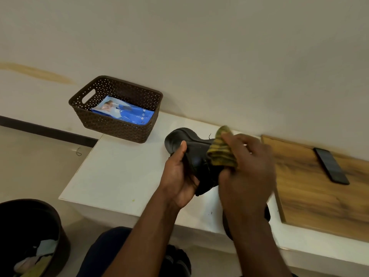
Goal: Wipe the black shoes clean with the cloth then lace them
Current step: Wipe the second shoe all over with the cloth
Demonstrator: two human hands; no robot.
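I see a brown basket (117, 124) far left on the white table (111, 176); my left hand (177, 178) grips the black shoe (191, 148) held above mid-table; my right hand (245, 170) presses the yellow cloth (221, 152) against it; a phone (331, 165) lies far right.

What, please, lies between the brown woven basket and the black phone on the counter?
In the head view, the black shoe and yellow-green cloth, held by both hands.

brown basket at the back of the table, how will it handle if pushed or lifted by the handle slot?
The brown basket looks like thin perforated plastic, so probably light and fairly stiff. Holding only a flat blue packet, it would likely slide easily on the smooth white table rather than tip, since it is wide and low.
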